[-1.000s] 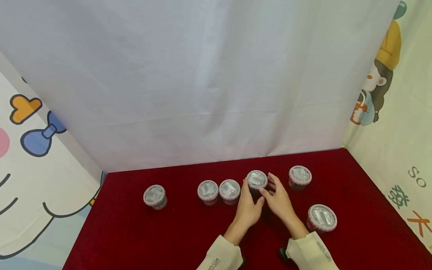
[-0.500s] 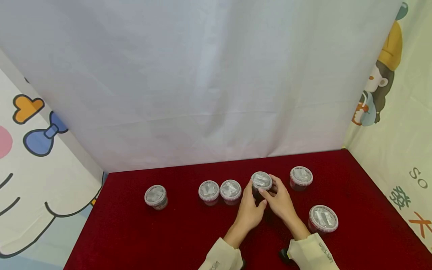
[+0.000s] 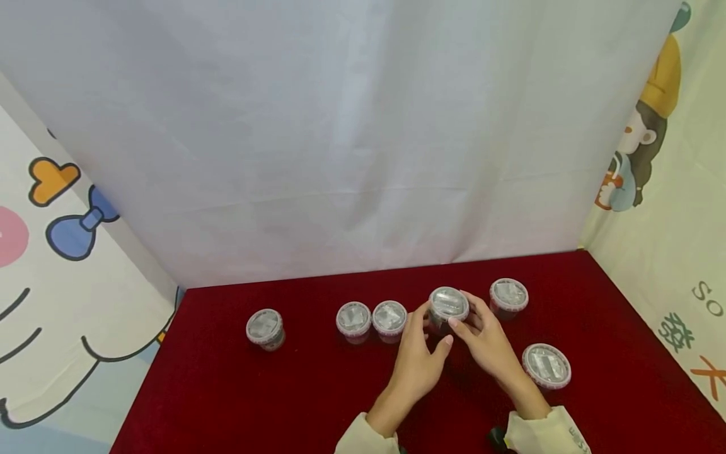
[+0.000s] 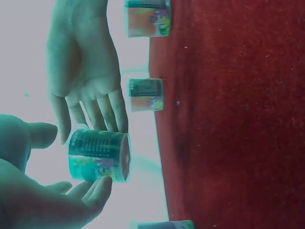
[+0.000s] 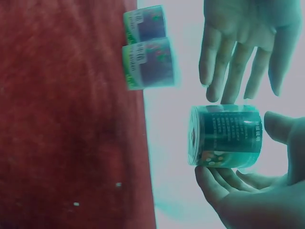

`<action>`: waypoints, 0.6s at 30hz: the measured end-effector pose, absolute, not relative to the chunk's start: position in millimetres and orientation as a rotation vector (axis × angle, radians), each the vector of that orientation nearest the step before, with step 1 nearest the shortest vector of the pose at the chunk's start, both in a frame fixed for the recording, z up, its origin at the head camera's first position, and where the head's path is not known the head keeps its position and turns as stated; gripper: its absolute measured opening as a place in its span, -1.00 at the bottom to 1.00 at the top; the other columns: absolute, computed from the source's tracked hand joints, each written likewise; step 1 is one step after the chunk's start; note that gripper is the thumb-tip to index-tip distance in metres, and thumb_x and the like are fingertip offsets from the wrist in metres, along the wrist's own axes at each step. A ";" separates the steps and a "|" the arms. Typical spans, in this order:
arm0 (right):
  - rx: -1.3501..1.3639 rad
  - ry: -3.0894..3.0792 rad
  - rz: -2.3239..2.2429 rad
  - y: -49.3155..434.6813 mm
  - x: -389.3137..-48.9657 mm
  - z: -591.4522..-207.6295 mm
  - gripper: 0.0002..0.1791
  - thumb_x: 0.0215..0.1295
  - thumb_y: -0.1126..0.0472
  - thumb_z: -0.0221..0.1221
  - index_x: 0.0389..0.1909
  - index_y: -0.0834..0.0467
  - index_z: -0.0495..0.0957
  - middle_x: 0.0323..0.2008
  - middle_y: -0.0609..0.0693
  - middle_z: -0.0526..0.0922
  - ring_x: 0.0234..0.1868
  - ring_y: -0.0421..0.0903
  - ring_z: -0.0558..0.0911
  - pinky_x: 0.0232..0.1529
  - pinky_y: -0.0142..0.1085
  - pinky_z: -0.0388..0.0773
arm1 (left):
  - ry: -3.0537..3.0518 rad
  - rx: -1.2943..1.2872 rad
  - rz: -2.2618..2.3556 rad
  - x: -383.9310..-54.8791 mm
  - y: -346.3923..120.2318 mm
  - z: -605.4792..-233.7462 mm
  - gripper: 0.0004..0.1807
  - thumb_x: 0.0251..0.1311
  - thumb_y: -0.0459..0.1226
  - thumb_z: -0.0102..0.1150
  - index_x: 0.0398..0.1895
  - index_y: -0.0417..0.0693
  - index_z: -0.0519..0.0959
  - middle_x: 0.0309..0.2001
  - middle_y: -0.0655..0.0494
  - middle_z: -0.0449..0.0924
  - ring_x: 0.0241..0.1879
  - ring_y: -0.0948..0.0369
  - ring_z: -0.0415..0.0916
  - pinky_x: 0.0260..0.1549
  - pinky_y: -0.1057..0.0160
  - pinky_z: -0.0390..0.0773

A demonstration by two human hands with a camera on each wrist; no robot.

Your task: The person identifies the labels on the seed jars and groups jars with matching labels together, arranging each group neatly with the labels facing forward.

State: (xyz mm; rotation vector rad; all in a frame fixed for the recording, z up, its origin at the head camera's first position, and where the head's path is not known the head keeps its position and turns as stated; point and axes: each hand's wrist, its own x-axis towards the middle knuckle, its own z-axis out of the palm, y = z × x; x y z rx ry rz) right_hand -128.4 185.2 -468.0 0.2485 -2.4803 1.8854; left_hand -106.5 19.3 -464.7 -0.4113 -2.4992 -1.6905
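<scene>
Printed plastic tub (image 3: 448, 308), round and lidded, is upright between the person's two hands, raised off the red surface (image 3: 255, 397); both wrist views show its flat base apart from the cloth. Its lid is translucent, with something pale and crinkled beneath, and a label with white lettering on a dark band runs round its side.

Right hand (image 3: 495, 348) grasps the tub, thumb at the near edge of the lid and fingers round the right and far side. Left hand (image 3: 416, 362) has its fingers extended, tips resting against the tub's left side, while its thumb stands away from it.

Five more such tubs share the surface. Just left of the hands, a middle tub (image 3: 389, 318) and its neighbour (image 3: 353, 320) sit side by side; well apart, near the left edge, is a lone tub (image 3: 265, 326). Behind and to the right of the held one stands a back-right tub (image 3: 508, 296), and near the right wrist a front-right tub (image 3: 546, 366).

Cream sleeves (image 3: 544, 435) cover both forearms. Behind rises a pale curtain (image 3: 283, 157), flanked by a left cartoon-printed cloth (image 3: 136, 277) and a right cartoon-printed cloth (image 3: 641, 265).
</scene>
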 end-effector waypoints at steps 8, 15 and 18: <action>0.366 -2.460 1.923 186.0 -120.8 -454.9 -0.35 0.61 0.31 0.13 0.58 0.38 0.16 0.47 0.43 0.34 0.44 0.36 0.40 0.14 -0.49 0.51 | -2.415 -0.383 -1.725 -106.5 9.2 -457.7 -0.40 0.45 -0.31 0.25 0.47 -0.31 0.35 0.19 -0.14 0.47 0.15 -0.01 0.48 0.16 0.06 0.58; 0.463 -2.503 2.060 187.5 -112.4 -448.5 -0.35 0.68 0.22 0.05 0.63 0.31 0.08 0.58 0.38 0.20 0.57 0.32 0.20 0.24 -0.52 0.41 | -2.421 -0.418 -1.822 -111.9 -6.1 -457.5 -0.41 0.47 -0.22 0.28 0.45 -0.27 0.40 0.22 -0.15 0.49 0.18 -0.05 0.50 0.17 0.02 0.58; 0.501 -2.516 2.104 187.6 -109.5 -445.4 -0.34 0.70 0.19 0.02 0.64 0.30 0.07 0.58 0.37 0.19 0.58 0.32 0.18 0.28 -0.48 0.39 | -2.447 -0.491 -1.909 -112.8 -14.0 -456.3 -0.33 0.51 -0.18 0.24 0.56 -0.23 0.30 0.36 -0.21 0.46 0.29 -0.11 0.49 0.25 -0.10 0.56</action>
